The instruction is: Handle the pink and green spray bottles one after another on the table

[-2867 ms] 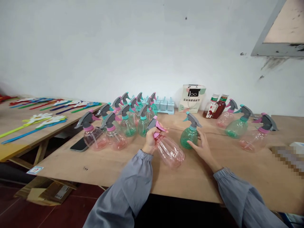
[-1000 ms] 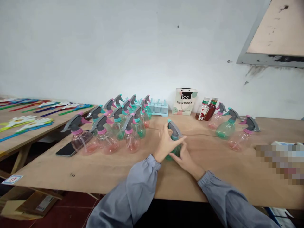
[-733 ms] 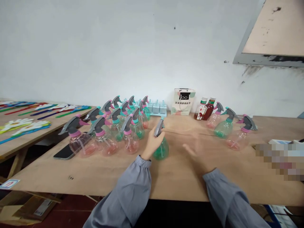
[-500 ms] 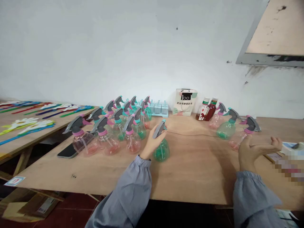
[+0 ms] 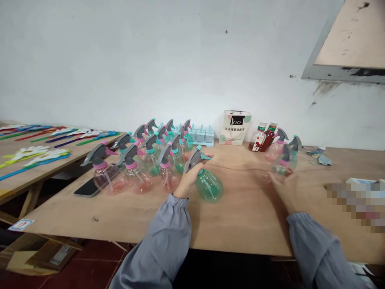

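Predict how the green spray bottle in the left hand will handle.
The green spray bottle is probably light for its size, as its see-through body looks like thin plastic. Its smooth, shiny sides may slip. Its overhanging spray head could make it tip if pushed.

Paper bag (image 5: 235,135), 1 o'clock: showing characters ending in "眼镜超市".
Bottle labels (image 5: 257,142), 2 o'clock: carrying print too small to read.
Corner sticker (image 5: 21,224), 8 o'clock: bearing an unclear red mark.

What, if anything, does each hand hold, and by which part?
The left hand holds a green spray bottle around its neck and spray head. The right hand is at a pink-collared bottle; its grip is too blurred to tell.
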`<state>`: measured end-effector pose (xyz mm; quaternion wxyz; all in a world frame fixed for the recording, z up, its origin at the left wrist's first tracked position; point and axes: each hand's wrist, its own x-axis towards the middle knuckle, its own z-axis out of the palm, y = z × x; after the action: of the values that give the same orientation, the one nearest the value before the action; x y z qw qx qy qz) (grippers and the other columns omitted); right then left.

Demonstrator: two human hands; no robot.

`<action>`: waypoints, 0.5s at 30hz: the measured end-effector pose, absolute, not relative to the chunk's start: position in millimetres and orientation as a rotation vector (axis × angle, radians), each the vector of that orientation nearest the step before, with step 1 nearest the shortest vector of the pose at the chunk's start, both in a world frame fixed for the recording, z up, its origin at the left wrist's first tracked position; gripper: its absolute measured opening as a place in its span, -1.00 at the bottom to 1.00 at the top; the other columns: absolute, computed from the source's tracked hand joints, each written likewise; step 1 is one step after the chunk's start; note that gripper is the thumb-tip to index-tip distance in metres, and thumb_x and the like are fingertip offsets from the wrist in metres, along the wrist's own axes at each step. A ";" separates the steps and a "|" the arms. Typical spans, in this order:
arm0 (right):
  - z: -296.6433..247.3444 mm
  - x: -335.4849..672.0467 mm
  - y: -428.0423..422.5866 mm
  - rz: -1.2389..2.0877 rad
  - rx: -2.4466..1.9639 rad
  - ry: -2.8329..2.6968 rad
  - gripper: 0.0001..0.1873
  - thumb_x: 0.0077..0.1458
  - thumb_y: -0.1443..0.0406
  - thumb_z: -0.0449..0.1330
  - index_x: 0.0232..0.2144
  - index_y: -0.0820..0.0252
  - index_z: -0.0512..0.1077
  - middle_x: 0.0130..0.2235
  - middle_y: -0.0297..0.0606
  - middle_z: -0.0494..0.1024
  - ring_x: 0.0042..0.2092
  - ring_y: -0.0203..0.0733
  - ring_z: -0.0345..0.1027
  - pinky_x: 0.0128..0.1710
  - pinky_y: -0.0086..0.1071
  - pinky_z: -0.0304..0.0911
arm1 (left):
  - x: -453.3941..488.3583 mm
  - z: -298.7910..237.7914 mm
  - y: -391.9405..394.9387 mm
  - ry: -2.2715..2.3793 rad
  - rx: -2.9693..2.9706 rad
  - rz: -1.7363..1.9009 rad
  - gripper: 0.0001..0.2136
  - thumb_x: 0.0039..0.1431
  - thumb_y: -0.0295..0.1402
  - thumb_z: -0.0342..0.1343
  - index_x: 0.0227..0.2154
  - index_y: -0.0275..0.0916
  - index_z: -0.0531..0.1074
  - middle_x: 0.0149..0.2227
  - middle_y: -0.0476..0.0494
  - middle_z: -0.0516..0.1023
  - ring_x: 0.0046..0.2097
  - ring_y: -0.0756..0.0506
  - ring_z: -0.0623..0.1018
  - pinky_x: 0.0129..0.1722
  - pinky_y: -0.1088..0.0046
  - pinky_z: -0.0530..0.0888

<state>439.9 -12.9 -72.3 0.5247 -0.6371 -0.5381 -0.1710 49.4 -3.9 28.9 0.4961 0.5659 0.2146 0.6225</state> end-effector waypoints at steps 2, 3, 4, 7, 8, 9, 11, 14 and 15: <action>-78.6 400.2 -8.4 -0.346 -1.505 -1.288 0.03 -0.10 -0.35 0.17 0.14 0.32 0.20 -0.07 0.15 0.43 -0.06 0.32 0.40 -0.04 0.25 0.33 | 48.9 32.0 -4.9 0.505 1.306 1.514 -0.78 -0.11 -0.39 0.12 -0.34 -0.16 0.55 -0.27 -0.10 0.65 0.03 -0.20 0.59 0.15 0.16 0.45; -81.4 379.5 -7.2 -0.275 -1.471 -1.335 0.01 -0.09 -0.33 0.20 0.14 0.30 0.21 -0.05 0.13 0.43 -0.04 0.28 0.40 -0.01 0.20 0.34 | 48.9 32.9 -4.6 0.501 1.280 1.521 -0.77 -0.14 -0.37 0.13 -0.33 -0.16 0.55 -0.26 -0.11 0.65 0.03 -0.21 0.59 0.15 0.16 0.45; -83.5 359.6 -6.8 -0.200 -1.430 -1.393 0.00 -0.07 -0.29 0.22 0.17 0.29 0.19 -0.01 0.13 0.43 0.00 0.26 0.40 0.03 0.15 0.35 | 49.1 33.4 -4.0 0.498 1.256 1.527 -0.75 -0.16 -0.36 0.14 -0.33 -0.16 0.55 -0.24 -0.12 0.66 0.03 -0.22 0.59 0.14 0.16 0.45; -83.9 314.1 -8.8 -0.054 -1.355 -1.488 -0.02 -0.08 -0.21 0.30 0.20 0.27 0.17 0.07 0.11 0.41 0.07 0.22 0.39 0.08 0.13 0.35 | 50.6 32.7 -1.7 0.480 1.220 1.511 -0.73 -0.20 -0.33 0.15 -0.33 -0.16 0.54 -0.19 -0.13 0.66 0.01 -0.23 0.59 0.13 0.17 0.46; -82.6 305.4 -9.6 -0.031 -1.340 -1.497 -0.03 -0.08 -0.19 0.31 0.19 0.27 0.18 0.08 0.10 0.40 0.08 0.22 0.39 0.09 0.12 0.35 | 51.2 31.8 -1.1 0.478 1.219 1.514 -0.74 -0.19 -0.32 0.15 -0.34 -0.16 0.53 -0.20 -0.12 0.66 0.00 -0.22 0.59 0.12 0.18 0.46; -81.2 300.0 -10.2 -0.017 -1.328 -1.500 -0.04 -0.08 -0.18 0.32 0.19 0.26 0.18 0.08 0.09 0.40 0.08 0.21 0.38 0.09 0.12 0.34 | 51.8 30.8 -0.6 0.487 1.226 1.529 -0.76 -0.18 -0.31 0.15 -0.35 -0.15 0.52 -0.23 -0.11 0.65 -0.02 -0.21 0.60 0.10 0.19 0.47; -79.0 297.0 -10.5 -0.002 -1.318 -1.490 -0.06 -0.08 -0.16 0.33 0.17 0.26 0.19 0.08 0.09 0.40 0.09 0.20 0.38 0.11 0.12 0.33 | 52.7 28.2 0.1 0.527 1.242 1.600 -0.81 -0.17 -0.32 0.14 -0.39 -0.14 0.48 -0.31 -0.08 0.63 -0.09 -0.18 0.60 0.06 0.22 0.47; -79.0 302.4 -9.3 0.020 -1.337 -1.468 -0.04 -0.09 -0.13 0.36 0.19 0.29 0.17 0.10 0.12 0.38 0.11 0.22 0.36 0.12 0.15 0.32 | 53.5 24.9 0.8 0.588 1.183 1.709 -0.88 -0.20 -0.36 0.10 -0.49 -0.14 0.40 -0.45 -0.01 0.54 -0.26 -0.11 0.58 -0.06 0.30 0.48; -79.6 304.4 -8.8 0.025 -1.344 -1.462 -0.03 -0.09 -0.12 0.36 0.19 0.29 0.16 0.10 0.13 0.38 0.12 0.23 0.35 0.12 0.15 0.32 | 53.8 24.3 0.7 0.599 1.156 1.721 -0.90 -0.22 -0.37 0.09 -0.52 -0.15 0.37 -0.48 0.01 0.51 -0.31 -0.08 0.56 -0.10 0.33 0.47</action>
<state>304.4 -8.8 -79.6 0.5461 -0.5670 -0.6166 0.0106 53.8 0.7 24.3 0.4723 0.4721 0.2445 0.7030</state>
